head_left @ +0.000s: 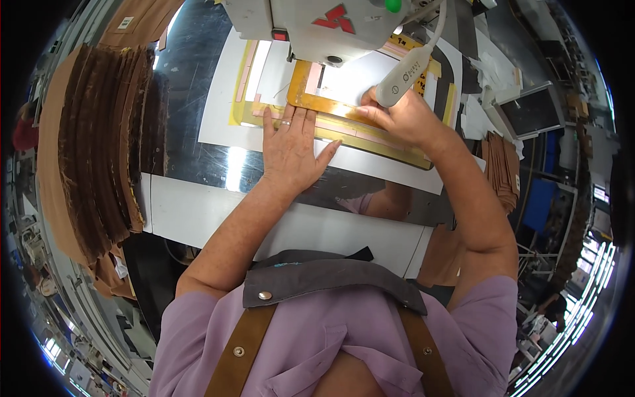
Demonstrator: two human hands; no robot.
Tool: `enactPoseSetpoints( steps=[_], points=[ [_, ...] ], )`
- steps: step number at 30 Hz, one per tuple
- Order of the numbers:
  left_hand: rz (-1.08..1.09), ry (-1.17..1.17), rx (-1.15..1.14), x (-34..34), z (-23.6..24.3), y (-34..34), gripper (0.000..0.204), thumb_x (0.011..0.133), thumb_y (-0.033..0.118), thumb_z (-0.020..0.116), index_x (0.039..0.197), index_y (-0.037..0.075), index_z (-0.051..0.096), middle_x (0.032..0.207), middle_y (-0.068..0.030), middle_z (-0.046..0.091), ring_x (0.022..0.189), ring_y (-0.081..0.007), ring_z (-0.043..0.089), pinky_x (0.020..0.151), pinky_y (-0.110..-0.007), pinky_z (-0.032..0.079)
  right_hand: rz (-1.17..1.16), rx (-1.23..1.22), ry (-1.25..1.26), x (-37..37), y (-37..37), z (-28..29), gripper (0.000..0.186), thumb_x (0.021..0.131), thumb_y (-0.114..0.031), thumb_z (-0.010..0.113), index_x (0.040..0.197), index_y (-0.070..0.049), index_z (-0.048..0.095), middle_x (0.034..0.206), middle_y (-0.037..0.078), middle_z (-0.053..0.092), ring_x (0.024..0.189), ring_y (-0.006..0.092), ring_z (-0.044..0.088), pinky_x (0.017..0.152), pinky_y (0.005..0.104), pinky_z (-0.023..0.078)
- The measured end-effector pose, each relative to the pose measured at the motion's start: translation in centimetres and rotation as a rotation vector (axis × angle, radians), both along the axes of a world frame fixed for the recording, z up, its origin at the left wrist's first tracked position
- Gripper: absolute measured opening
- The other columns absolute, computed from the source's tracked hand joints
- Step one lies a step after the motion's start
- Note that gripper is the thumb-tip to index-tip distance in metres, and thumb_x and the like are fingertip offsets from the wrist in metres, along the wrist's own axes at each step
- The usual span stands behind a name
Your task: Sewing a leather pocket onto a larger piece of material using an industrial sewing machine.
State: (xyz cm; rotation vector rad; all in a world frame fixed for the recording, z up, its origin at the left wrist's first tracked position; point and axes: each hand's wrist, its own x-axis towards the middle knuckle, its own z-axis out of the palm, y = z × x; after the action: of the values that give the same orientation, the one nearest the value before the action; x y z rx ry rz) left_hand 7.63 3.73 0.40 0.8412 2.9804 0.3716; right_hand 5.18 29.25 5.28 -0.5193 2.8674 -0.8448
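Note:
My left hand (288, 149) lies flat with its fingers stretched out, a ring on one of them. Its fingertips reach the near edge of an orange-yellow frame (331, 104) under the sewing machine head (331, 33). Beneath is a flat template with yellow and pink strips (377, 142), on a white sheet (213, 126). My right hand (405, 120) is closed at the frame's right part, thumb along its near bar; some of its fingers are hidden. A grey wand-shaped lamp (402, 78) hangs just above this hand.
A tall stack of brown pieces (99, 152) stands left on the shiny metal table (188, 99). More brown pieces (503, 172) lie to the right, near a dark-screened panel (531, 110). The white table edge (198, 205) runs before me.

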Motion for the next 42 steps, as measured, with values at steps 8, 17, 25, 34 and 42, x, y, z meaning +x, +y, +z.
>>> enactPoseSetpoints(
  steps=[8,17,25,34,42],
  points=[
    [-0.100,0.096,-0.046,-1.5,-0.2,-2.2,0.085,0.098,0.069,0.044,0.150,0.002,0.048,0.151,-0.0152,0.051,0.150,-0.0345,0.035,0.123,-0.060,0.015,-0.177,0.128,-0.067,2.5,-1.4,-1.7,0.046,0.093,-0.047,0.070,0.105,-0.003,0.067,0.094,0.018,0.067,0.095,0.0363,0.066,0.085,0.0466,0.052],
    [0.184,0.129,-0.064,-3.9,2.7,-11.4,0.088,0.094,0.067,0.053,0.154,0.003,0.043,0.159,-0.0160,0.044,0.151,-0.0310,0.034,0.125,-0.054,0.015,-0.162,0.259,0.116,3.4,-2.6,-1.6,0.044,0.091,-0.044,0.071,0.107,-0.003,0.065,0.097,0.020,0.070,0.094,0.0401,0.065,0.088,0.0517,0.047],
    [0.366,0.550,0.134,-2.5,14.8,-25.5,0.026,0.085,0.032,0.081,0.087,0.008,0.072,0.093,-0.0077,0.074,0.083,-0.0277,0.071,0.076,-0.038,0.053,-0.329,0.046,0.409,13.5,-7.4,-2.8,0.045,0.094,-0.021,0.068,0.134,-0.002,0.057,0.138,0.019,0.057,0.126,0.0386,0.054,0.108,0.0479,0.038],
    [0.565,0.260,0.104,-7.1,19.6,-40.1,0.019,0.085,0.013,0.075,0.098,0.000,0.079,0.089,-0.0162,0.076,0.085,-0.0270,0.073,0.078,-0.036,0.056,-0.262,0.139,0.292,20.1,-10.7,-3.5,0.039,0.091,-0.019,0.070,0.127,-0.006,0.061,0.135,0.017,0.057,0.127,0.0354,0.053,0.108,0.0519,0.036],
    [0.735,0.277,0.214,-9.4,19.5,-42.5,0.021,0.080,0.018,0.076,0.094,0.002,0.080,0.084,-0.0133,0.077,0.075,-0.0220,0.073,0.075,-0.035,0.057,-0.281,0.067,0.259,20.0,-10.8,-2.6,0.034,0.088,-0.014,0.073,0.120,-0.006,0.065,0.132,0.013,0.059,0.127,0.0343,0.054,0.107,0.0473,0.037]
  ],
)
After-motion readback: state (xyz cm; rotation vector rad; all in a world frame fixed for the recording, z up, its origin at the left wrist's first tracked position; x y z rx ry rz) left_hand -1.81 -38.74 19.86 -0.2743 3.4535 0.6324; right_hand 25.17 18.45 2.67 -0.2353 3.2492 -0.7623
